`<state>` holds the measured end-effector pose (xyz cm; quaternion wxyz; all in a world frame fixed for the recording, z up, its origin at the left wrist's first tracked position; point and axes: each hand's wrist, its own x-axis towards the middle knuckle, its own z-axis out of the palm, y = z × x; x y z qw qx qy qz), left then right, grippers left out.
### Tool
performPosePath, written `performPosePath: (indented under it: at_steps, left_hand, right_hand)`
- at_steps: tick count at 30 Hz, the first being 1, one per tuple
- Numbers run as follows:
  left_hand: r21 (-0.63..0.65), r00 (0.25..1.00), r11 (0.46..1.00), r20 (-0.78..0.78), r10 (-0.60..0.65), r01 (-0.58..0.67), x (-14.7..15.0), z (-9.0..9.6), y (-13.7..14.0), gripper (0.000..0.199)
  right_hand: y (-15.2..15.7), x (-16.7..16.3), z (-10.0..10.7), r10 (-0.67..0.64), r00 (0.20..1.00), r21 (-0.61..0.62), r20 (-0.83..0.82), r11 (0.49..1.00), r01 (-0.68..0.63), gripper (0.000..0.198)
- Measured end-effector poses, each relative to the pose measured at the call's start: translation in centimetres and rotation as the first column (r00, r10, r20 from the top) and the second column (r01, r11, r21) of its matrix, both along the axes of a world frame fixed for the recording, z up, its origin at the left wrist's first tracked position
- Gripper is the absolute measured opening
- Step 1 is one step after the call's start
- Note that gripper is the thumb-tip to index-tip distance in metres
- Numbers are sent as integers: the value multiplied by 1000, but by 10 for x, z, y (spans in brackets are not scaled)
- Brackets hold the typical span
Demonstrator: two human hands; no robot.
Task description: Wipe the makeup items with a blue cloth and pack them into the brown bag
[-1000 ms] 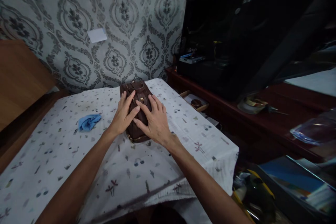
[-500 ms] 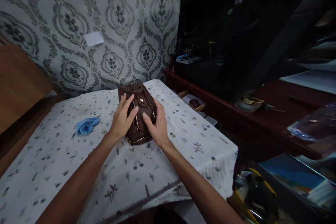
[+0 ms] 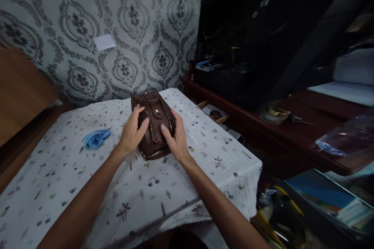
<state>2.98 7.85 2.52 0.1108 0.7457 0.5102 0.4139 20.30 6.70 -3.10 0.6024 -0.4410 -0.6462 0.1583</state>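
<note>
A brown leather bag (image 3: 159, 128) with gold zippers, a small strap tab and a carrying handle lies on the patterned white cloth (image 3: 146, 202). My left hand (image 3: 132, 129) holds its left side, fingertips on the edge by the zipper and thumb towards the top. Along the right side my right hand (image 3: 177, 136) grips the bag, its thumb on the front face and its fingers down the far edge, partly hidden. Left of the bag lies a crumpled blue cloth (image 3: 97, 139), touched by neither hand.
To the right, a dark red cabinet (image 3: 304, 124) bears a large black screen (image 3: 248, 46), a tape roll (image 3: 276, 114) and papers. An open drawer (image 3: 214, 113) juts out near the table. A brown board (image 3: 23, 89) leans at left; patterned wallpaper (image 3: 131, 15) stands behind.
My left hand has slid slightly left, off the bag's top face and onto its side. My right thumb has shifted a little right. The bag has hardly moved.
</note>
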Motion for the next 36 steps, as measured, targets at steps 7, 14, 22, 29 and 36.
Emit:
performPosePath:
  at_steps: [7,14,22,29,36]
  left_hand:
    - [93,999,995,-27,35,-32,1,-3,-1,55]
    - [96,993,995,-115,23,-12,-1,1,-1,54]
    - [-6,955,999,-294,29,-32,1,18,-2,54]
    - [92,962,995,-267,64,-41,2,11,-3,48]
    - [106,907,992,-410,100,-62,10,30,-5,47]
  right_hand:
    - [-6,-2,3,-45,983,28,180,999,41,69]
    - [-4,-1,3,-88,947,112,310,992,56,67]
    - [-1,-6,2,-131,944,185,303,980,77,60]
    - [-4,-7,9,-151,923,201,354,976,82,48]
    - [-2,-5,7,-126,926,213,355,976,51,48]
